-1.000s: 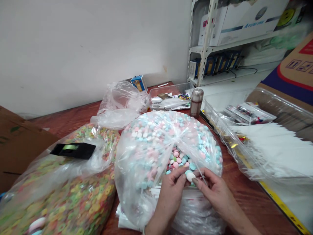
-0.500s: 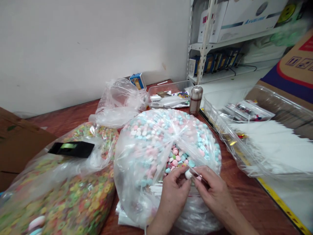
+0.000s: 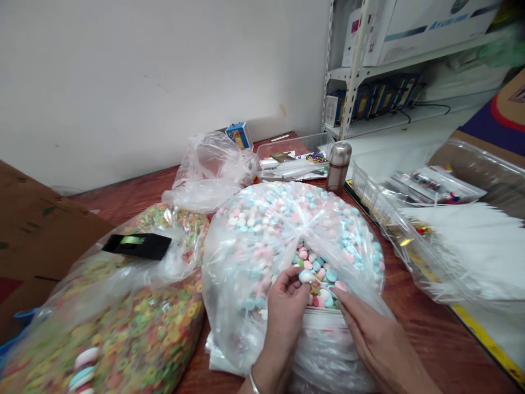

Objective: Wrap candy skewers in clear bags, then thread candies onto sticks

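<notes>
- Left hand [image 3: 283,323]: fingers closed in a pinch on a white candy [image 3: 305,277], held just above the opening of the candy bag [image 3: 246,262].
- Right hand [image 3: 369,342]: fingers extended and nearly flat on the bag's film beside the opening, apparently keeping it spread; cannot tell if they grip the film.
- Candy bag: clear plastic, full of pastel pink, blue and white candies, lying on the worktop [image 3: 414,334] between both hands, with loose candies showing in the opening.
- Left of it: ring bag [image 3: 123,334], multicoloured, with a black tag [image 3: 137,246] on top.
- Behind: steel flask [image 3: 339,167] upright, clear tub [image 3: 291,164].
</notes>
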The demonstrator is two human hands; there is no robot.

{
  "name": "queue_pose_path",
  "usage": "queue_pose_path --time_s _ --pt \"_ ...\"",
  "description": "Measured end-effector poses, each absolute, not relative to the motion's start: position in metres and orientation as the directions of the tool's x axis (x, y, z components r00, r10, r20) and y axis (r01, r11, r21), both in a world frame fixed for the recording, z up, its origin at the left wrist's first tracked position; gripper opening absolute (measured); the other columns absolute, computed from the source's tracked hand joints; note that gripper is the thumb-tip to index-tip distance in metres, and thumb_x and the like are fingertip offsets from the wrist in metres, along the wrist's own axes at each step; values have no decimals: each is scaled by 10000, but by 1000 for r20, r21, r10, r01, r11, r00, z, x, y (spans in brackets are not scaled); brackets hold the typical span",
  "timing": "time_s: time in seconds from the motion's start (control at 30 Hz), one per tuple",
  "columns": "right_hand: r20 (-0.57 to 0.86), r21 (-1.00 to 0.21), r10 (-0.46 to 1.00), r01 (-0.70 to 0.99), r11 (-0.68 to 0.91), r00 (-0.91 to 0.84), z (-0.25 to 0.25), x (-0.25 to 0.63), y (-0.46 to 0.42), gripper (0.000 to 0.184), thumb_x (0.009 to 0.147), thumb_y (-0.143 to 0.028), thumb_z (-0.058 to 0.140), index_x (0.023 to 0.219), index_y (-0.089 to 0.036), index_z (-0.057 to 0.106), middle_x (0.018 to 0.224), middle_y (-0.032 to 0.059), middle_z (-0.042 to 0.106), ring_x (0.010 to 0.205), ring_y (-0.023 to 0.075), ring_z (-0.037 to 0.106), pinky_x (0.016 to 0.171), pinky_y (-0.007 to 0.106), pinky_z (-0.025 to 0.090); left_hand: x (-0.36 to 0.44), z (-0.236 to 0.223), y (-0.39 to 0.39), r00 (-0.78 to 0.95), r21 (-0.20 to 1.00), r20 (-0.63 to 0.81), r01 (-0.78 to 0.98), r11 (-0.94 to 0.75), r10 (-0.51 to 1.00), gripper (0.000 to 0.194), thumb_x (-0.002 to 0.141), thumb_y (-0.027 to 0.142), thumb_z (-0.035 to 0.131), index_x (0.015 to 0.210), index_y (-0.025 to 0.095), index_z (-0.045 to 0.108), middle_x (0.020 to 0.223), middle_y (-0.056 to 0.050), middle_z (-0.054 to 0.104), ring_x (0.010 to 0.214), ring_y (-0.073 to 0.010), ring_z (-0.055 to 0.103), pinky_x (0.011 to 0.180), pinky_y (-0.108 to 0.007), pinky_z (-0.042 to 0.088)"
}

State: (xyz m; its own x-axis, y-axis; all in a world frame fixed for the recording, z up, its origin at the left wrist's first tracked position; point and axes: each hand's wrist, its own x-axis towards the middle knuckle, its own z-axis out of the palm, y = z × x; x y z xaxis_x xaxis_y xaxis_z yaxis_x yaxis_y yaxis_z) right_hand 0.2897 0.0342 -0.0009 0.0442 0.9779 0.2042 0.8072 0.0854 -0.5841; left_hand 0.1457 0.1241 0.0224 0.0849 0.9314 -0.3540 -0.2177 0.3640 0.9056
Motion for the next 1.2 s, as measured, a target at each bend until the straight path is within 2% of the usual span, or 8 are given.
queue_pose_path --time_s 0.2,0.43,0.57,0.63,0.73,0.9,1.07,1.2 --pt "166 -367 983 920 135 -78 -4 286 16 466 935 -197 420 1389 -236 518 1387 92 561 1276 301 519 902 485 571 141 20 128 59 896 -348 -273 350 936 405 668 210 769 1053 134 671 1009 -118 759 957 -232 707 884 -356 538" --pt "109 -332 993 940 73 -38 -2 281 20 437 957 -218 380 1367 -238 529 1317 79 629 1176 279 617 777 389 614 139 19 127 64 900 -337 -271 342 939 344 695 206 756 1022 136 677 979 -101 762 957 -229 705 876 -347 539" --pt "90 -294 995 954 63 -38 0 280 20 408 967 -260 369 1327 -276 559 1324 88 628 1134 308 648 695 386 603 141 23 125 56 910 -327 -248 331 943 307 690 183 747 989 142 691 961 -86 764 941 -219 707 876 -334 536" --pt "41 -306 999 952 32 -20 2 278 21 401 967 -266 360 1309 -289 567 1285 90 660 1101 307 668 655 366 592 143 25 124 46 916 -318 -244 320 947 283 686 182 746 962 149 695 936 -72 765 912 -207 710 871 -328 536" --pt "-42 -355 999 934 -28 13 3 275 22 408 967 -253 340 1306 -274 566 1064 81 764 1015 294 712 595 329 568 145 25 123 34 921 -309 -239 308 950 258 681 185 743 933 159 691 906 -57 766 864 -190 712 853 -318 541" --pt "-85 -435 996 898 -66 32 -1 269 22 435 962 -218 330 1340 -224 546 862 70 792 700 244 759 489 280 492 148 21 122 7 951 -260 -172 257 966 231 676 180 723 903 161 684 890 -60 762 861 -190 711 822 -301 547" --pt "-85 -456 996 889 -47 9 -3 265 23 471 950 -191 334 1394 -214 492 857 76 790 723 241 759 502 266 482 148 14 119 -12 984 -169 -51 169 985 212 712 168 686 923 167 702 912 -58 753 856 -175 696 805 -276 540" --pt "-65 -446 998 894 -51 25 -3 260 24 478 933 -192 345 1383 -201 504 762 66 777 621 247 747 471 281 475 145 12 116 12 987 -163 5 163 987 210 740 177 665 945 174 713 954 -65 748 853 -180 690 767 -271 548"
